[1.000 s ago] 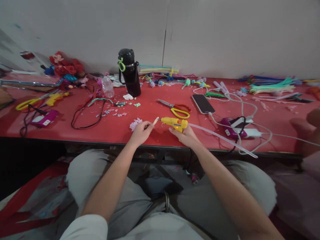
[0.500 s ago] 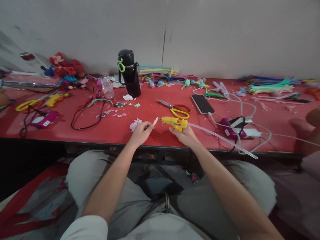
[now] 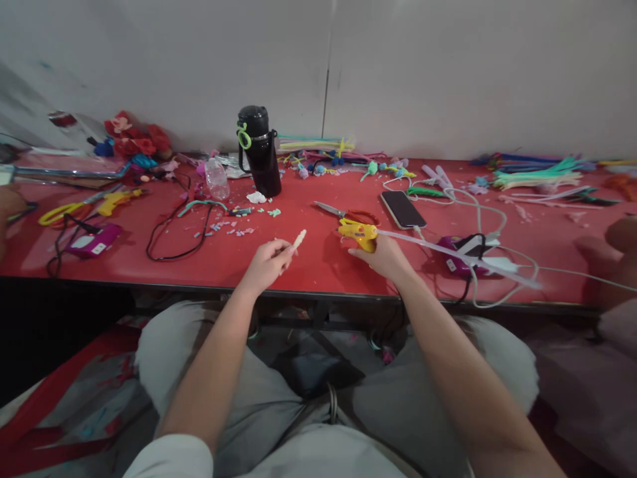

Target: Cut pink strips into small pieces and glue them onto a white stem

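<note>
My left hand [image 3: 266, 265] is closed, pinching a small cream-white fuzzy stick [image 3: 299, 238] that points up and to the right. My right hand [image 3: 385, 255] is wrapped round the handle of a yellow glue gun [image 3: 358, 231]. A long clear glue stick [image 3: 462, 255] trails from the gun's back end to the right. The gun's nozzle points left, apart from the white piece. Just behind the gun lie scissors [image 3: 343, 212] with red and yellow handles. The palm side of my left hand is hidden.
A black flask [image 3: 263, 159] stands at the back beside a clear plastic bottle [image 3: 216, 178]. To the right are a phone [image 3: 403, 209] and a purple power strip [image 3: 452, 255] with tangled cables. Coloured pipe cleaners [image 3: 540, 174] lie behind. Other people's hands show at both edges.
The glue gun has moved right, away from the white piece. My left hand has shifted a little left and down. The lavender clump beside it is out of sight now.
</note>
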Motion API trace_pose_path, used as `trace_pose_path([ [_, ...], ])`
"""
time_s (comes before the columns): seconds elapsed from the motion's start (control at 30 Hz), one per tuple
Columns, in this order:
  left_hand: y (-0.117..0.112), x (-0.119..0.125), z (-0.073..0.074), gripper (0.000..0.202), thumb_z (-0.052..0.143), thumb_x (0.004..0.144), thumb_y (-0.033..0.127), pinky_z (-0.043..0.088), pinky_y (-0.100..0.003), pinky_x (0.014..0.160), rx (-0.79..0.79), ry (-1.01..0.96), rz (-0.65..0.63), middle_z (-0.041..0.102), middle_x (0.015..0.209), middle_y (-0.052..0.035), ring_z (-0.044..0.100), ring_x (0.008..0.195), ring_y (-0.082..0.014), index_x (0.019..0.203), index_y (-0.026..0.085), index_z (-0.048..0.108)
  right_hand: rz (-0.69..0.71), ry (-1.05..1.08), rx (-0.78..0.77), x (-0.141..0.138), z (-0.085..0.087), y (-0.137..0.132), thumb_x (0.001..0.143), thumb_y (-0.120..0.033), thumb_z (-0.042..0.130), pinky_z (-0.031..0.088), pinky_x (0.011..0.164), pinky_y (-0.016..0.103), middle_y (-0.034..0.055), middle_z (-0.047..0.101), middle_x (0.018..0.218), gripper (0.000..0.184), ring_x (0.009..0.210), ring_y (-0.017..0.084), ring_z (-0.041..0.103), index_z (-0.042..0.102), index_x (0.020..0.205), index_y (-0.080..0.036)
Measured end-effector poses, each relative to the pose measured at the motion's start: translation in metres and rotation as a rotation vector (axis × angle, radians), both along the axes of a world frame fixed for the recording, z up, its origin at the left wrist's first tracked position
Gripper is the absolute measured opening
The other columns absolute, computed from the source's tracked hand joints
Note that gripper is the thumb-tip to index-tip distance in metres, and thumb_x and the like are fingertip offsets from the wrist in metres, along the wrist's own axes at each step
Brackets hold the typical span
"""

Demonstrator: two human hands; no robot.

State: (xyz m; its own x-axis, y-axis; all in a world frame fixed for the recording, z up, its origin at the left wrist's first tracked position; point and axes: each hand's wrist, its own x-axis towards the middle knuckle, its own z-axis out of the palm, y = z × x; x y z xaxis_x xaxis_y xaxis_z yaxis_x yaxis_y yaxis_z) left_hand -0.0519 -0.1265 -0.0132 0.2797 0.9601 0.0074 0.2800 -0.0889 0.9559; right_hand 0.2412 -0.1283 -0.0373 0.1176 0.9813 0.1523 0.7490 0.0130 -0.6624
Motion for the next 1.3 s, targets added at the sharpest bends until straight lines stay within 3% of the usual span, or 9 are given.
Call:
trace_pose_path([
  [0.23,-0.001,-0.039,0.018,0.025,0.059,0.088,0.038,0.031,-0.024,0.050,0.053,0.060,0.127,0.049,0.059,0.0029,0.042,0.050,-0.0079,0.073,0.017,0.058,-0.044,-0.102,-0.037,0.010,-0.002,-0.010,0.074,-0.054,0.073,0.043,0.063,0.034,0.0115,0.069,0.089,0.051,0.074,0.025,0.061,0.064,0.103,-0.014],
  [0.4,-0.002,-0.040,0.016,0.022,0.060,0.086,0.038,0.033,-0.024,0.051,0.035,0.103,0.107,0.049,0.059,0.0031,0.044,0.051,-0.0090,0.078,0.018,0.061,0.020,-0.085,0.025,0.014,-0.008,-0.011,0.081,-0.044,0.065,0.044,0.067,0.034,0.0107,0.070,0.089,0.038,0.076,0.024,0.061,0.065,0.104,-0.015],
  [0.7,0.000,-0.045,0.017,0.022,0.059,0.086,0.039,0.033,-0.025,0.051,0.048,0.102,0.118,0.050,0.059,0.0029,0.045,0.051,-0.0094,0.078,0.018,0.061,-0.033,-0.091,0.061,0.012,-0.011,-0.006,0.076,-0.051,0.071,0.048,0.077,0.039,0.0145,0.071,0.103,0.054,0.089,0.029,0.064,0.063,0.117,-0.016],
  [0.83,0.000,-0.049,0.016,0.024,0.058,0.087,0.039,0.035,-0.025,0.053,0.083,0.117,0.135,0.051,0.058,0.0028,0.045,0.051,-0.0097,0.075,0.018,0.060,-0.202,-0.205,0.022,0.019,0.002,-0.028,0.067,-0.063,0.076,0.047,0.078,0.042,0.0162,0.068,0.104,0.057,0.098,0.033,0.062,0.063,0.099,-0.017],
  [0.93,-0.002,-0.050,0.016,0.025,0.057,0.088,0.037,0.035,-0.025,0.054,0.102,0.151,0.135,0.052,0.058,0.0025,0.045,0.052,-0.0098,0.072,0.018,0.058,-0.118,-0.233,0.077,0.020,0.013,-0.046,0.075,-0.057,0.071,0.045,0.075,0.040,0.0117,0.067,0.091,0.039,0.091,0.030,0.061,0.059,0.081,-0.021],
  [1.03,-0.003,-0.047,0.017,0.024,0.056,0.088,0.035,0.036,-0.025,0.055,0.096,0.195,0.135,0.055,0.060,0.0022,0.047,0.053,-0.0099,0.072,0.018,0.058,0.184,-0.074,0.034,-0.002,0.019,-0.054,0.086,-0.047,0.063,0.044,0.069,0.035,0.0060,0.066,0.078,0.028,0.072,0.021,0.059,0.059,0.075,-0.022],
  [1.13,-0.002,-0.044,0.017,0.024,0.055,0.089,0.035,0.039,-0.026,0.059,0.085,0.239,0.156,0.061,0.066,0.0005,0.051,0.055,-0.0105,0.074,0.017,0.059,0.458,0.083,0.003,-0.046,0.016,-0.045,0.091,-0.039,0.060,0.046,0.072,0.032,0.0046,0.070,0.085,0.019,0.076,0.018,0.061,0.064,0.085,-0.021],
  [1.2,0.000,-0.042,0.017,0.025,0.054,0.090,0.035,0.041,-0.026,0.061,0.084,0.246,0.168,0.063,0.067,-0.0003,0.053,0.055,-0.0107,0.073,0.017,0.057,0.530,0.104,0.015,-0.081,0.013,-0.030,0.092,-0.032,0.059,0.046,0.077,0.031,0.0050,0.071,0.094,0.013,0.082,0.018,0.063,0.066,0.092,-0.021],
  [1.3,0.001,-0.040,0.017,0.025,0.053,0.091,0.032,0.042,-0.026,0.062,0.087,0.252,0.172,0.062,0.065,0.0004,0.053,0.055,-0.0107,0.071,0.018,0.055,0.452,-0.018,-0.003,-0.124,0.008,-0.005,0.091,-0.030,0.063,0.045,0.074,0.030,0.0065,0.070,0.098,0.013,0.084,0.018,0.062,0.067,0.097,-0.020],
])
